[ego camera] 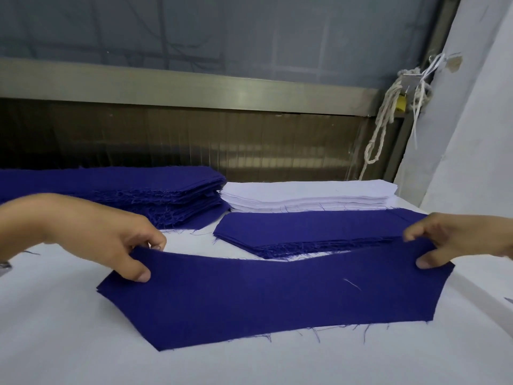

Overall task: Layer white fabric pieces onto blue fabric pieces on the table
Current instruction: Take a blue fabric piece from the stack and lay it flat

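Observation:
A single blue fabric piece (266, 295) lies spread across the white table (69, 343) in front of me. My left hand (111, 234) pinches its far left corner between thumb and fingers. My right hand (455, 237) pinches its far right corner the same way. Behind it rests a low stack of blue pieces (313, 232). Further back sits a stack of white fabric pieces (308, 194). A taller pile of blue pieces (155, 190) stands at the back left.
A wall with a metal ledge (194, 87) runs behind the table. A knotted white rope (385, 118) hangs at the back right beside a white panel (472, 120). The table's right edge is near my right hand.

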